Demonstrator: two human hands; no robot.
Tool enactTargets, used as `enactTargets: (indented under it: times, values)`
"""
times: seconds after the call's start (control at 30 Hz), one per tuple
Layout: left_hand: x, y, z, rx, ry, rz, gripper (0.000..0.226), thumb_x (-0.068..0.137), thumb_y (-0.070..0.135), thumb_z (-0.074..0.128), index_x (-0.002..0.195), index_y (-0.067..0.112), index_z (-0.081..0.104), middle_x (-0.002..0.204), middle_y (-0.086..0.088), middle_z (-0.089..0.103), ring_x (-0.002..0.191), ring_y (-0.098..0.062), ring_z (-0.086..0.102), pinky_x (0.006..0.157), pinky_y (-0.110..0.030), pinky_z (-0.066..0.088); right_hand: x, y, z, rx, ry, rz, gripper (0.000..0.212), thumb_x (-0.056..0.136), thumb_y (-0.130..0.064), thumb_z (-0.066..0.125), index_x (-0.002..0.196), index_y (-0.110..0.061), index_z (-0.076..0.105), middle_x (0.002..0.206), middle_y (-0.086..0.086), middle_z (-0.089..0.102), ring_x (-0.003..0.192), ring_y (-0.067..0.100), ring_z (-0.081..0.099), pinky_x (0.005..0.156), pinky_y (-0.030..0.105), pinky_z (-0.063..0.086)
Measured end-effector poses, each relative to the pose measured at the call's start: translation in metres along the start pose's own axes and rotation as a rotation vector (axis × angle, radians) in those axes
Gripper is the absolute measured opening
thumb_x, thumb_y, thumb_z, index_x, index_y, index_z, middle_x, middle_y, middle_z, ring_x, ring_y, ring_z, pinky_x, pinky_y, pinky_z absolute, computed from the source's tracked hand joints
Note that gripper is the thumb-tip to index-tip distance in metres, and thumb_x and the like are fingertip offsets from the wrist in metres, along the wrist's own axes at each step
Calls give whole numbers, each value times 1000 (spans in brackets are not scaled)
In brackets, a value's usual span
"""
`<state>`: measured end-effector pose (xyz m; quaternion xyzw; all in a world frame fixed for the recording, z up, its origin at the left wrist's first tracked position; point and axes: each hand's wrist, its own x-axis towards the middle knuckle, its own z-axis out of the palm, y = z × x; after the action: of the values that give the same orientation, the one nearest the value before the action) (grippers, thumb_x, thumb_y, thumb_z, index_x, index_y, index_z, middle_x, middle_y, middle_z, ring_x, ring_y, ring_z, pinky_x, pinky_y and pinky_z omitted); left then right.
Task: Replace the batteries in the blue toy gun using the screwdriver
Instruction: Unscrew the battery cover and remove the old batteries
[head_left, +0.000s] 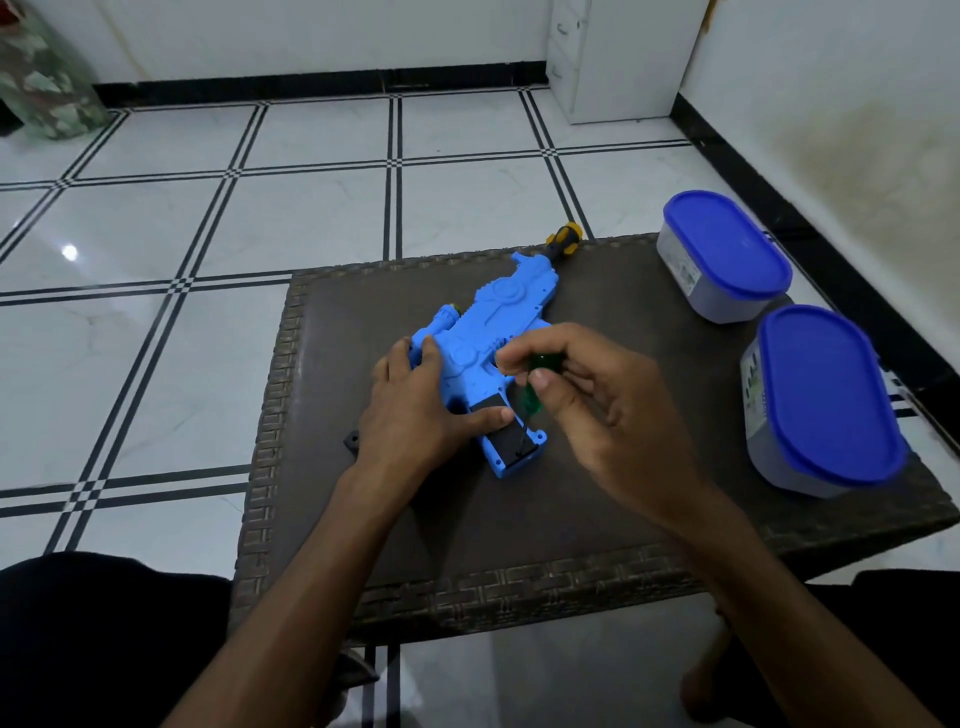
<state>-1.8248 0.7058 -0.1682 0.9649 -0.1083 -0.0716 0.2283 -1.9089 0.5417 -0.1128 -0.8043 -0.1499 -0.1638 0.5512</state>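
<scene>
The blue toy gun (485, 322) lies flat on the brown table (623, 364), its yellow and black muzzle (563, 238) pointing to the far edge. Its grip points toward me, with a black battery panel (506, 441) in it. My left hand (415, 405) rests on the gun, fingers straight, thumb across the top of the black panel. My right hand (587, 395) pinches a green-handled screwdriver (531, 397). The screwdriver's dark shaft slants down to the lower end of the black panel.
Two grey tubs with blue lids stand at the table's right side, one far (724, 254), one nearer (826, 400). A small black piece (353, 441) lies on the table left of my left wrist. White tiled floor surrounds the table.
</scene>
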Motion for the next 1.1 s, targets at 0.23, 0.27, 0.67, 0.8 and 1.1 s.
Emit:
enactTargets:
  times: [0.23,0.27,0.67,0.8,1.1]
  values:
    - [0,1,-1,-3,-2,1,117,62,77,59,152,16,16,159,-6,12,145,-25,13,109,-42,32,1,3,2,-130,101,-37,13,84,-9,74,96,-10,73,93,5,59,84,15,63,76,24,50]
    - [0,0,0,-4,2,0,117,63,76,61,152,16,16,159,-6,11,146,-24,12,109,-41,32,1,2,2,-93,87,-18,19,85,-4,72,103,-12,71,94,5,62,87,16,65,78,24,51]
    - [-3,-1,1,-36,22,11,115,65,74,63,152,16,16,160,-5,10,146,-23,10,110,-41,30,3,0,4,-87,93,10,18,85,-9,73,102,-16,72,96,2,61,90,15,65,78,28,54]
    - [-2,-1,1,-38,9,3,116,65,74,64,153,16,14,161,-5,7,147,-23,8,112,-41,29,3,-2,1,77,21,79,32,92,8,56,118,-11,60,105,5,69,105,16,67,90,24,52]
    - [-2,-2,2,-43,10,5,114,66,74,62,153,17,14,161,-5,7,147,-23,7,112,-42,28,6,-1,3,-55,74,30,26,86,-4,71,107,-20,70,100,-1,62,94,16,66,80,28,55]
